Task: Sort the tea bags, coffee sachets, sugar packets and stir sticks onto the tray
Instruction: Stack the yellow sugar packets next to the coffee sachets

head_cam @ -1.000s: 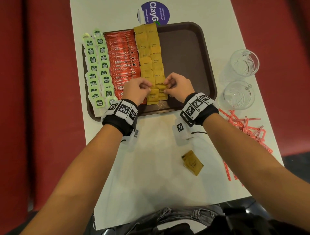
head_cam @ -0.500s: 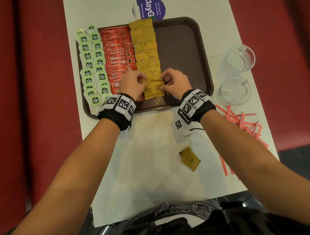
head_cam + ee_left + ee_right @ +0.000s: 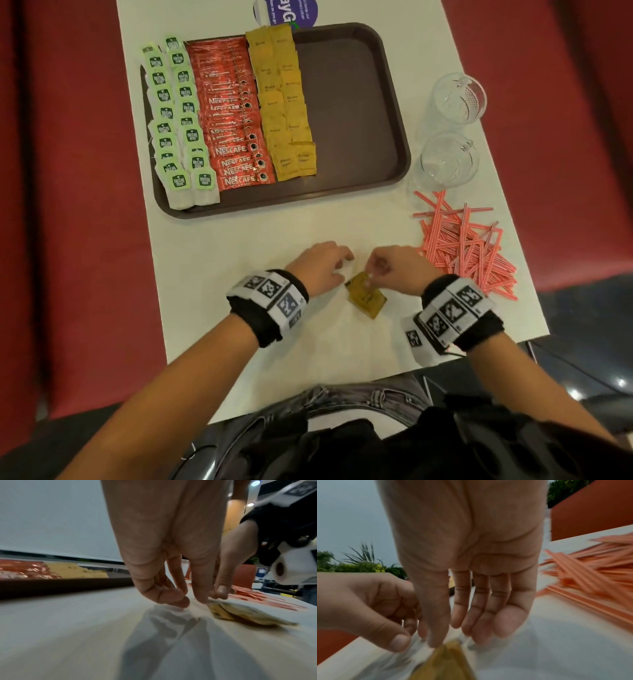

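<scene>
On table, right hand (fingers down) touches packet.

Green tea bags, red sachets, yellow packets, brown tray.

The left hand hung over the pale table, fingers pointing down, its fingertips close to the surface and one of them at the near edge of a yellow sugar packet lying flat. Beyond it the right hand reached down, its thumb at the far edge of that packet. At left stood the dark tray, bearing red coffee sachets beside a row of yellow packets. Blurred red stir sticks lay behind the hands.
</scene>
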Tool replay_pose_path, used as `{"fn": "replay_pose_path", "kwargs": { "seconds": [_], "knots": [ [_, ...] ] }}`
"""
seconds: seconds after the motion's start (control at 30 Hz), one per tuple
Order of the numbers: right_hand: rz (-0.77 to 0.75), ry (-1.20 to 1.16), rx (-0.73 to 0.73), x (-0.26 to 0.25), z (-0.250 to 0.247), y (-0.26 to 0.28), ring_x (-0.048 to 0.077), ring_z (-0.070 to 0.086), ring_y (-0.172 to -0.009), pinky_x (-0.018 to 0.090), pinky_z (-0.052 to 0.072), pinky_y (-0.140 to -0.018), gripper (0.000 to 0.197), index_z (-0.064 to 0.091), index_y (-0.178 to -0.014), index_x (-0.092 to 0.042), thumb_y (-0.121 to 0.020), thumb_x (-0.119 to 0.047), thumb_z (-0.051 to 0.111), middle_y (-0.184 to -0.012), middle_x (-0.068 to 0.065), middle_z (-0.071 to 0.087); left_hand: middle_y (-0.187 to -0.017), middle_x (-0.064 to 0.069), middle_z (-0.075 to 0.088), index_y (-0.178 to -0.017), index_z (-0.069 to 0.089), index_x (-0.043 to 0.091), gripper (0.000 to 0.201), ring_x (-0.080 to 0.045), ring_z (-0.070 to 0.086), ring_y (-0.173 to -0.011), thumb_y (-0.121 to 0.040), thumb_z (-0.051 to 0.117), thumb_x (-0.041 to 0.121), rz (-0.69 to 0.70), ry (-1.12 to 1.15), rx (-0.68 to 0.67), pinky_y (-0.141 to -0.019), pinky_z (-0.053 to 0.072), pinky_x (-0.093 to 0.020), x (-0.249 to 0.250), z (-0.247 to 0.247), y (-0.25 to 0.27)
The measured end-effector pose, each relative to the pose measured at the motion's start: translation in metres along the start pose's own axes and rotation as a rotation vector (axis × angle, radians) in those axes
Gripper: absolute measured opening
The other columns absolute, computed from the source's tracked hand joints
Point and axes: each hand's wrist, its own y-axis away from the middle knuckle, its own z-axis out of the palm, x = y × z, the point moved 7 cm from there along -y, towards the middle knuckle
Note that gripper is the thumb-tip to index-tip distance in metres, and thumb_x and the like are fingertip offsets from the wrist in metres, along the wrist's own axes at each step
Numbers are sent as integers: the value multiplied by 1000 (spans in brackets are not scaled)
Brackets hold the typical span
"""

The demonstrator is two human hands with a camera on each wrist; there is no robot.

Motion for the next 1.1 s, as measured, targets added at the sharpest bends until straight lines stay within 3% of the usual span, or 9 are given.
{"fn": "replay_pose_path", "kwargs": {
  "seconds": [0.1, 0.23, 0.43, 0.53, 0.63, 0.8, 0.9, 0.97, 1.1],
  "knots": [
    [62, 0, -7, 12, 17, 11, 16, 52, -79, 30, 43, -71, 35, 54, -90, -17, -70, -33, 78, -80, -5, 54, -121, -9, 50, -132, 45, 12, 44, -23, 53, -103, -89, 56, 14, -18, 43, 29, -87, 38, -26, 8, 17, -1],
    [68, 184, 59, 9, 26, 12, 18, 46, -81, 27, 33, -58, 36, 44, -91, -18, -74, -34, 72, -89, -2, 47, -119, -11, 50, -130, 45, 11, 41, -26, 53, -103, -90, 54, 13, -26, 39, 53, -85, 39, -28, 17, 24, -5],
    [64, 71, 81, 11, 25, 12, 16, 47, -84, 26, 34, -66, 37, 52, -104, -13, -75, -24, 72, -93, -1, 49, -114, -14, 51, -122, 52, 10, 30, -28, 52, -102, -93, 44, 9, -45, 9, 31, -84, 38, -29, 19, 30, -5],
    [41, 5, 105, 12, 24, 13, 16, 48, -85, 26, 35, -69, 34, 55, -107, -13, -76, -18, 70, -94, -1, 51, -118, -12, 43, -128, 48, 10, 35, -27, 51, -102, -93, 46, 10, -23, 48, 35, -81, 34, -21, 19, 31, -4],
    [13, 6, 95, 11, 23, 13, 20, 53, -90, 26, 38, -71, 32, 58, -108, -11, -78, -15, 68, -95, 2, 54, -118, -11, 40, -133, 44, 14, 42, -25, 47, -104, -92, 48, 10, 18, 33, 21, -86, 36, -23, 20, 32, -3],
    [6, -152, 122, 19, 18, 12, 20, 56, -81, 33, 49, -75, 24, 61, -98, -13, -76, -11, 69, -79, -1, 58, -115, -10, 40, -114, 55, 10, 28, -22, 40, -106, -86, 58, 11, 31, -31, 45, -92, 39, -31, 12, 31, -5],
    [-23, -231, 127, 19, 11, 11, 17, 55, -81, 26, 44, -71, 16, 64, -94, -11, -79, -9, 69, -82, 1, 59, -100, -4, 49, -105, 58, 8, 21, -17, 45, -94, -84, 58, 9, 25, 61, 53, -81, 39, -24, 11, 25, -4],
    [-51, -284, 134, 16, 2, 11, 19, 58, -81, 29, 47, -74, 12, 69, -92, -10, -81, -10, 68, -83, 2, 63, -84, 2, 53, -102, 59, 9, 17, -15, 50, -83, -85, 58, 8, 3, 185, 48, -73, 38, -21, 6, 15, 0],
    [-133, -389, 217, -3, -33, 0, 23, 65, -87, 36, 54, -84, 16, 72, -97, -9, -82, -11, 67, -90, 8, 70, -88, -1, 59, -100, 62, 19, 17, -12, 57, -74, -88, 58, 9, -6, 369, 129, -66, 46, -16, -15, -31, 11]
  ]
}}
